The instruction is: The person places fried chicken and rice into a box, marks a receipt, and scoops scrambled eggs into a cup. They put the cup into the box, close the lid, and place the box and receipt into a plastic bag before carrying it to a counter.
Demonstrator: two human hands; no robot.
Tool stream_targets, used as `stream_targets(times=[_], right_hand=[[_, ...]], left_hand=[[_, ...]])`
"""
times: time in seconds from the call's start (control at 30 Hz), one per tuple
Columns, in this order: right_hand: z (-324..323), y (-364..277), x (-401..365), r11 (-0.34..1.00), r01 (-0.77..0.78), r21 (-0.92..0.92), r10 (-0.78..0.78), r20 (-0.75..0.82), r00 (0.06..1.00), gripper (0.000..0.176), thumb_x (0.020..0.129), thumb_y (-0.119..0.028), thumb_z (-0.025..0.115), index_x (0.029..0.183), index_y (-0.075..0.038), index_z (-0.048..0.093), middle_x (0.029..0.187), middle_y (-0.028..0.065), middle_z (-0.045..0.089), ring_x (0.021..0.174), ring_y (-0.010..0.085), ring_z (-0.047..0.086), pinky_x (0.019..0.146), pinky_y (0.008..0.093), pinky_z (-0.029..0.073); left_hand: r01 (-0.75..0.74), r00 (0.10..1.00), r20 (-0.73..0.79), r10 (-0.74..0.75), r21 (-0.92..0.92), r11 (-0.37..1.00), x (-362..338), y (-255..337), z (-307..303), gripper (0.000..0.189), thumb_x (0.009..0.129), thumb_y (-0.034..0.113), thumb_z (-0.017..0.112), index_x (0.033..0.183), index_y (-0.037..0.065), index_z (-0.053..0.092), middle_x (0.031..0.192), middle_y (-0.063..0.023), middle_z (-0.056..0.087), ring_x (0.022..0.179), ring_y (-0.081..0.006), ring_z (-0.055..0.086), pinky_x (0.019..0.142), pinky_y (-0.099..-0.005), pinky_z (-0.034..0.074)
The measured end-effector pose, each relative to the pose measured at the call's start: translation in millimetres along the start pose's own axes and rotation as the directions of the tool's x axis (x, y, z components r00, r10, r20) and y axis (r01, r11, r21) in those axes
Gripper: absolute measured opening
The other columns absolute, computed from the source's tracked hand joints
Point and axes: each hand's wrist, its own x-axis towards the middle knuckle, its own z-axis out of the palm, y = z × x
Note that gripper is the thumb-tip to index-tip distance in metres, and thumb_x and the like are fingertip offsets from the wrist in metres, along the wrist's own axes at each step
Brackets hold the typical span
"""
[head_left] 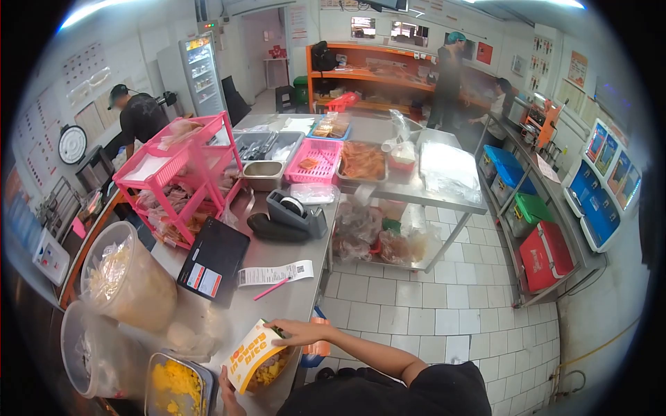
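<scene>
A white and yellow printed paper food box [250, 356] is tilted over the near edge of the steel table, with yellow food showing in its open side. My right hand [295, 333] grips its upper right edge, fingers over the top. At the lower left side my left hand [229, 396] holds it, partly cut off by the box and the frame's bottom. Left of the box sits a metal tray [208, 378] of yellow food. Above it lie a printed receipt [276, 274] and a pink pen [270, 290].
Two clear plastic tubs [170, 295] stand at the left. Behind are a dark tablet [225, 243], a tape dispenser [288, 215] and a pink rack [159, 166]. A second steel table [451, 197] holds trays and plastic bags. Several people work farther off.
</scene>
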Motion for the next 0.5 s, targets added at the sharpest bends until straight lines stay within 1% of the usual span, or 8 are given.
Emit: stream_targets(times=[0.07, 0.1, 0.13, 0.2, 0.33, 0.4, 0.43, 0.5], right_hand=[[-4.2, -8.8, 0.6, 0.996, -0.035, -0.076, 0.039, 0.055, 0.998, 0.075, 0.078, -0.053, 0.051, 0.126, 0.0, 0.03, 0.125, 0.0248, 0.032, 0.119, 0.0323, 0.032, 0.098, 0.0346, 0.029], [-5.4, -11.1, 2.5, 0.985, -0.063, -0.158, 0.08, 0.098, 0.992, 0.074, 0.077, -0.052, 0.053, 0.124, 0.001, 0.032, 0.129, 0.0247, 0.029, 0.121, 0.0328, 0.029, 0.098, 0.0342, 0.028], [-5.8, -7.0, 4.1, 0.985, -0.055, -0.163, 0.073, 0.103, 0.992, 0.074, 0.077, -0.052, 0.053, 0.124, 0.001, 0.032, 0.129, 0.0247, 0.029, 0.121, 0.0328, 0.029, 0.098, 0.0342, 0.028], [-5.9, 1.2, 4.8, 0.851, 0.199, -0.486, -0.211, 0.031, 0.977, 0.072, 0.076, -0.048, 0.056, 0.123, 0.002, 0.033, 0.135, 0.0223, 0.02, 0.125, 0.034, 0.023, 0.1, 0.0343, 0.027], [-10.6, -4.0, 7.9, 0.856, 0.255, -0.45, -0.229, 0.112, 0.967, 0.07, 0.075, -0.044, 0.058, 0.124, -0.001, 0.033, 0.139, 0.0191, 0.012, 0.127, 0.0343, 0.019, 0.103, 0.0381, 0.022], [-10.8, -17.1, 12.3, 0.749, 0.485, -0.45, -0.426, 0.233, 0.874, 0.061, 0.078, -0.038, 0.056, 0.125, -0.005, 0.036, 0.138, 0.0177, 0.018, 0.126, 0.0346, 0.021, 0.103, 0.0418, 0.02], [-7.6, -19.1, 18.3, 0.748, 0.487, -0.45, -0.427, 0.236, 0.873, 0.061, 0.078, -0.038, 0.056, 0.125, -0.005, 0.036, 0.138, 0.0177, 0.018, 0.126, 0.0346, 0.021, 0.103, 0.0418, 0.02], [3.8, -26.8, 32.3, 0.759, 0.527, -0.382, -0.394, 0.374, 0.839, 0.055, 0.078, -0.038, 0.055, 0.125, -0.012, 0.04, 0.136, 0.018, 0.025, 0.125, 0.035, 0.023, 0.103, 0.0442, 0.019]], left_hand=[[0.139, 0.989, -0.011, -0.148, 0.419, 0.897, 2.4, 26.7, 17.6, 0.082, 0.074, 0.042, 0.062, 0.13, -0.003, 0.024, 0.125, -0.022, 0.038, 0.115, -0.0271, 0.04, 0.094, -0.0355, 0.031], [0.136, 0.99, -0.017, -0.142, 0.42, 0.897, 1.8, 27.2, 15.5, 0.082, 0.074, 0.042, 0.062, 0.13, -0.003, 0.024, 0.125, -0.022, 0.038, 0.115, -0.0271, 0.04, 0.094, -0.0355, 0.031], [0.063, 0.996, 0.016, -0.087, 0.569, 0.82, 1.9, 26.2, 12.4, 0.084, 0.07, 0.044, 0.065, 0.128, -0.004, 0.027, 0.126, -0.0242, 0.037, 0.117, -0.0284, 0.038, 0.095, -0.0362, 0.031], [-0.143, 0.99, 0.107, 0.096, 0.821, 0.553, 1.2, 21.6, 5.8, 0.081, 0.065, 0.04, 0.07, 0.123, -0.004, 0.036, 0.127, -0.0307, 0.032, 0.12, -0.0345, 0.034, 0.096, -0.0377, 0.03], [-0.289, 0.956, 0.234, 0.176, 0.856, 0.429, 4.5, 45.5, 19.1, 0.08, 0.063, 0.04, 0.07, 0.124, -0.003, 0.037, 0.128, -0.033, 0.029, 0.121, -0.0389, 0.031, 0.097, -0.0387, 0.029], [-0.353, 0.934, 0.343, 0.102, 0.837, 0.419, 13.6, 61.3, 24.5, 0.077, 0.064, 0.041, 0.069, 0.121, -0.002, 0.041, 0.129, -0.0314, 0.029, 0.121, -0.0379, 0.032, 0.097, -0.0407, 0.029], [-0.351, 0.935, 0.34, 0.103, 0.838, 0.418, 21.7, 65.1, 27.9, 0.077, 0.064, 0.041, 0.069, 0.121, -0.002, 0.041, 0.129, -0.0314, 0.029, 0.121, -0.0379, 0.032, 0.097, -0.0407, 0.029], [-0.366, 0.877, 0.471, -0.096, 0.784, 0.501, 37.1, 68.1, 33.4, 0.062, 0.075, 0.034, 0.059, 0.126, 0.004, 0.038, 0.123, -0.0196, 0.044, 0.118, -0.0316, 0.039, 0.099, -0.0404, 0.024]])
